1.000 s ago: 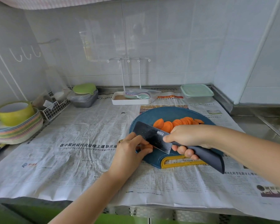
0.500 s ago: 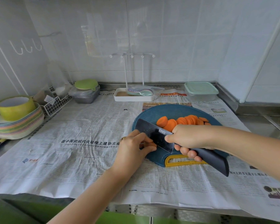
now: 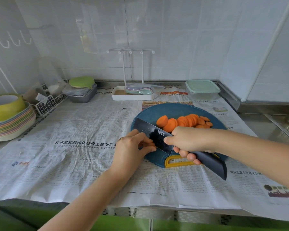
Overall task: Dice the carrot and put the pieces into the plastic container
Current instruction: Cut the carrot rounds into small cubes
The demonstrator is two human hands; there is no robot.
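Two hands are in view, one left hand (image 3: 132, 150) and one right hand (image 3: 188, 140). There is one knife (image 3: 150, 132), one cutting board (image 3: 157, 112), one lidded plastic container (image 3: 202, 90), one white tray (image 3: 132, 97), three wall hooks (image 3: 15, 40), and roughly a dozen carrot slices (image 3: 183, 121) (overlapping, so no exact count).

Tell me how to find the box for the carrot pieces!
Start at the round blue cutting board with the orange carrot slices. Look past it to the back right corner, by the tiled wall: the plastic container sits there. It is see-through with a flat pale mint lid, unlike the grey tubs under a bright green lid farther left.
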